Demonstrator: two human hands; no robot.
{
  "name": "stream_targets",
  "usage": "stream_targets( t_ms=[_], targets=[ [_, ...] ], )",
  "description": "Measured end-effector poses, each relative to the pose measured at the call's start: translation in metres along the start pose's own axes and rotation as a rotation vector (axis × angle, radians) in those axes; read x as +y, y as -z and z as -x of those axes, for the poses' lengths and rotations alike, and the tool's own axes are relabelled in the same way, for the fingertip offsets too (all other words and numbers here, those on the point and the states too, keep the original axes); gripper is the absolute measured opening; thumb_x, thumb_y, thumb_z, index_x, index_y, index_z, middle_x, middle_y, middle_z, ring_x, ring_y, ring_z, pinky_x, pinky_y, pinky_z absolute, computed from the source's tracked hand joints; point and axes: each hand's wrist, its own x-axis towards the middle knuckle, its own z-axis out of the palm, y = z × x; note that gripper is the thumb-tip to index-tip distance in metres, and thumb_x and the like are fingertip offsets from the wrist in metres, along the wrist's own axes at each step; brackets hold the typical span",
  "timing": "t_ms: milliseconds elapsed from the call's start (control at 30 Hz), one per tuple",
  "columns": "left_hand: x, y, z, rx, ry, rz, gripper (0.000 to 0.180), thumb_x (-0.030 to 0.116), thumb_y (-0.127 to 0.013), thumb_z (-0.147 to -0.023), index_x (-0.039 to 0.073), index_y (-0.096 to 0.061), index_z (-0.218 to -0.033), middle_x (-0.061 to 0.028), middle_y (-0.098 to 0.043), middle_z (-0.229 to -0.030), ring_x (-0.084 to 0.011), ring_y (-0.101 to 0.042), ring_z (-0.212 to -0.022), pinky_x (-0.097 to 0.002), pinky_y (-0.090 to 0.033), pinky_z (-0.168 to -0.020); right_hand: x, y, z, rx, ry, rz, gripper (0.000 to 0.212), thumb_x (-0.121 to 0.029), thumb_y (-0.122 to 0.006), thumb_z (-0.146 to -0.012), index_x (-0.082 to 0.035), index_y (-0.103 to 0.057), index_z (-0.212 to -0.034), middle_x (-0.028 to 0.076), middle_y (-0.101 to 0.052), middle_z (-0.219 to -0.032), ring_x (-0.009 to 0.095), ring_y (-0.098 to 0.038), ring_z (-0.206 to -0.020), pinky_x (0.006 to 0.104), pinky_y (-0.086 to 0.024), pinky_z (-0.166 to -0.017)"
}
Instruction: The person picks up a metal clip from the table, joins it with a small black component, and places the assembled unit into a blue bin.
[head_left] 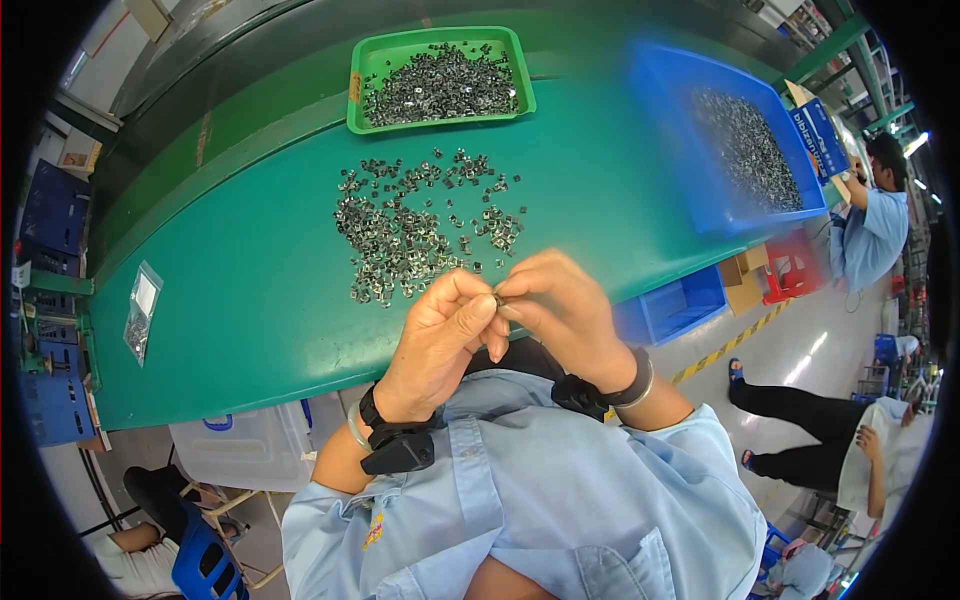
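Note:
My left hand and my right hand meet at the near edge of the green table. Between their pinched fingertips sits a small dark metal part, mostly covered by the fingers, so its exact kind is hidden. Both hands are closed on it. Just beyond them spreads a loose pile of small black and silver metal parts. Farther back, a green tray holds many more of these parts.
At the right end of the green table stands a blue bin of small metal parts. A clear plastic bag lies at the left. Below the table are a blue crate and a translucent box. Other people are nearby on the right.

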Motion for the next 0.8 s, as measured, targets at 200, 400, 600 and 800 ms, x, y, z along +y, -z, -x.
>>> stream_targets(
  t_ms=[200,400,600,800],
  targets=[
    [0.002,0.002,-0.001,0.057,0.019,-0.139,0.017,0.021,-0.053,-0.094,0.005,-0.050,-0.088,-0.0065,-0.059,-0.078,-0.0131,-0.056,-0.062,-0.0267,-0.047,-0.057,0.006,0.002,0.002,-0.006,0.061,0.067,0.023,0.001,-0.070,-0.074,-0.006,-0.061,-0.094,0.007,-0.062,-0.089,0.023,-0.059,-0.082,0.0309,-0.048,-0.069],
    [0.008,-0.007,0.004,0.093,-0.004,-0.255,0.016,0.020,-0.052,-0.095,0.004,-0.053,-0.093,-0.0071,-0.061,-0.082,-0.0122,-0.057,-0.064,-0.0257,-0.047,-0.059,0.007,0.002,0.004,0.007,0.123,0.123,0.023,0.001,-0.071,-0.073,-0.006,-0.061,-0.092,0.007,-0.062,-0.088,0.022,-0.059,-0.080,0.0310,-0.048,-0.067],
    [0.004,-0.005,0.006,0.032,0.069,0.040,0.017,0.021,-0.051,-0.095,0.004,-0.051,-0.095,-0.0085,-0.060,-0.082,-0.0152,-0.057,-0.063,-0.0284,-0.047,-0.057,0.002,0.001,0.003,0.010,0.088,0.030,0.022,0.001,-0.071,-0.073,-0.006,-0.061,-0.091,0.007,-0.062,-0.085,0.021,-0.059,-0.077,0.0304,-0.048,-0.065],
    [-0.002,0.003,0.004,-0.024,0.084,0.146,0.016,0.023,-0.052,-0.095,0.007,-0.049,-0.098,-0.0078,-0.059,-0.076,-0.0177,-0.056,-0.061,-0.0317,-0.043,-0.052,0.000,-0.002,0.001,-0.007,0.091,0.051,0.020,0.001,-0.071,-0.073,-0.007,-0.061,-0.089,0.006,-0.062,-0.082,0.021,-0.059,-0.073,0.0299,-0.047,-0.063]
  ],
)
